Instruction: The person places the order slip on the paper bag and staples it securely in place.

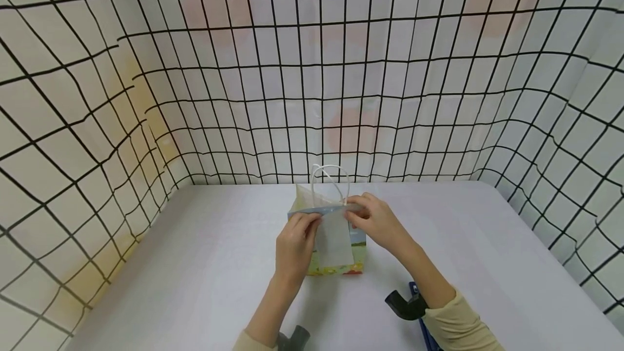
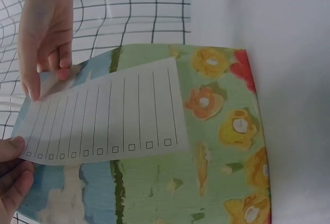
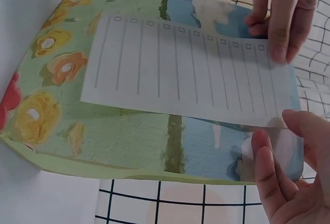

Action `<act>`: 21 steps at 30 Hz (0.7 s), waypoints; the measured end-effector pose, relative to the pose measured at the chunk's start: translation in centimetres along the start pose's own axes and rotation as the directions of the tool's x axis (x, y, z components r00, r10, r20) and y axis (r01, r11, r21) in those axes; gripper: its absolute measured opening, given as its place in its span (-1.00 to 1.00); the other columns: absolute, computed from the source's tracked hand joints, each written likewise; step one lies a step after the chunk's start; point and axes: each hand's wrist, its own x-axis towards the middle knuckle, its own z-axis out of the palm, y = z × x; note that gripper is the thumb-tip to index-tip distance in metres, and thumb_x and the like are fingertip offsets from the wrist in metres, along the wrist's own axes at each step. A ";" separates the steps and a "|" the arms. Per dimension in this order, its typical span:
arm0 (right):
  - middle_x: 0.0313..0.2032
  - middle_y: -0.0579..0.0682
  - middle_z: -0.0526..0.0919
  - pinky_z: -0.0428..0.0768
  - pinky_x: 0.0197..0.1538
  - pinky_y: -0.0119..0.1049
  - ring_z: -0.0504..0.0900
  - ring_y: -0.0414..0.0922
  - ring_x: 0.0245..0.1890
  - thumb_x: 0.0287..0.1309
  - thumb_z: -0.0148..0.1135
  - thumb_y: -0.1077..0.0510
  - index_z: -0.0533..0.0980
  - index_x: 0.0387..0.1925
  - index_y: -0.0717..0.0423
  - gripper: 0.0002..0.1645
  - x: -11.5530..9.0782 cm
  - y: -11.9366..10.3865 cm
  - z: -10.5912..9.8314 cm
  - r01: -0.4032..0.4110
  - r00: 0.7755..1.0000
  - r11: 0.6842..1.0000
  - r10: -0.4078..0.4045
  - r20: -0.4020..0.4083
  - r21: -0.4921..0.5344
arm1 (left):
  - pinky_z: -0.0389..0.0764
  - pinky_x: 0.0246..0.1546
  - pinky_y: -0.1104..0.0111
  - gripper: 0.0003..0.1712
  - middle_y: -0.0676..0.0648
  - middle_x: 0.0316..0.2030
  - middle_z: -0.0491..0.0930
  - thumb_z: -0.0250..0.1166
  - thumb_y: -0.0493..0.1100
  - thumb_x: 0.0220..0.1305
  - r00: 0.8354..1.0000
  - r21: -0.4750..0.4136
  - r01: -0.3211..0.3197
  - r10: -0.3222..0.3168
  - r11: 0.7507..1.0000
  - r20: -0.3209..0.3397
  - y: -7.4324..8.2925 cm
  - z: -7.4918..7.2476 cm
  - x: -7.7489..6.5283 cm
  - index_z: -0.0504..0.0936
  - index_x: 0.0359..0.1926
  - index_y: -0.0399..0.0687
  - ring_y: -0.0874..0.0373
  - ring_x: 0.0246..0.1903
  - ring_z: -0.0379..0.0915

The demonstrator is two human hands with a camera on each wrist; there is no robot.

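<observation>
A paper gift bag [image 1: 359, 264] with painted yellow and orange flowers stands upright, its white cord handles [image 1: 330, 166] up. Over its front lies a white lined checklist sheet [image 3: 170, 72] with small boxes along one side. My left hand [image 1: 294, 245] pinches one top corner of the sheet at the bag's rim. At the other top corner my right hand [image 1: 375, 221] grips the sheet with thumb and fingers, close against the bag. In the left wrist view, the right hand [image 2: 46, 33] is above the sheet and the left fingers [image 2: 15, 180] show at the edge.
The bag stands on a white table [image 1: 209, 264]. Black grid netting [image 1: 317, 80] rises over pale walls at the back and both sides. A dark blue object [image 1: 429, 337] lies partly under the right forearm. Black wrist-worn pieces [image 1: 405, 306] hang at both forearms.
</observation>
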 end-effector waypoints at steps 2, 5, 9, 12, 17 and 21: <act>-0.33 0.03 0.48 0.54 -0.39 -0.43 0.63 -0.12 -0.36 0.15 0.17 0.05 0.49 -0.03 0.20 -0.60 0.0 -0.1 0.1 -0.008 1.000 1.000 0.008 -0.005 -0.007 | 0.52 -0.45 0.56 -0.91 0.00 -0.47 0.59 0.34 -0.31 0.01 1.000 0.008 -0.011 0.011 1.000 -0.013 0.1 -0.1 0.3 0.65 -0.39 -0.18 0.26 -0.49 0.52; -0.36 0.00 0.47 0.50 -0.42 -0.42 0.58 -0.22 -0.47 0.13 0.18 0.01 0.51 -0.07 0.18 -0.60 0.1 -0.2 0.2 -0.028 0.999 0.999 0.028 -0.027 -0.023 | 0.55 -0.42 0.53 -0.91 -0.01 -0.46 0.60 0.35 -0.31 0.00 0.999 0.032 -0.028 0.029 0.999 -0.019 0.2 -0.1 0.5 0.65 -0.39 -0.18 0.22 -0.45 0.56; -0.41 -0.02 0.47 0.46 -0.46 -0.41 0.51 -0.28 -0.56 0.11 0.20 -0.01 0.54 -0.15 0.15 -0.64 0.3 -0.4 0.6 -0.048 0.996 0.998 0.045 -0.074 -0.034 | 0.56 -0.42 0.51 -0.91 -0.02 -0.46 0.59 0.35 -0.31 -0.01 0.999 0.072 -0.045 0.047 0.996 -0.022 0.3 -0.2 0.7 0.66 -0.39 -0.18 0.20 -0.44 0.56; -0.43 -0.03 0.47 0.44 -0.48 -0.41 0.49 -0.27 -0.59 0.10 0.21 0.00 0.56 -0.19 0.13 -0.67 0.3 -0.4 0.7 -0.056 0.993 0.998 0.052 -0.102 -0.032 | 0.55 -0.45 0.49 -0.91 -0.02 -0.47 0.57 0.36 -0.30 -0.01 0.998 0.104 -0.059 0.062 0.993 -0.028 0.3 -0.2 0.8 0.65 -0.39 -0.18 0.19 -0.46 0.54; -0.44 -0.04 0.48 0.43 -0.49 -0.42 0.49 -0.28 -0.62 0.08 0.22 0.00 0.58 -0.24 0.12 -0.70 0.3 -0.4 0.8 -0.056 0.991 0.998 0.052 -0.120 -0.031 | 0.53 -0.50 0.45 -0.89 -0.03 -0.50 0.56 0.36 -0.29 -0.01 0.994 0.160 -0.091 0.100 0.983 -0.049 0.2 -0.1 0.9 0.61 -0.40 -0.18 0.16 -0.52 0.51; -0.45 -0.05 0.50 0.42 -0.50 -0.41 0.49 -0.28 -0.63 0.08 0.22 0.00 0.58 -0.27 0.11 -0.72 0.4 -0.3 0.8 -0.051 0.991 0.998 0.046 -0.123 -0.036 | 0.51 -0.52 0.43 -0.90 -0.02 -0.52 0.55 0.37 -0.28 -0.01 0.991 0.186 -0.101 0.115 0.977 -0.064 0.1 0.0 1.0 0.60 -0.42 -0.18 0.14 -0.55 0.49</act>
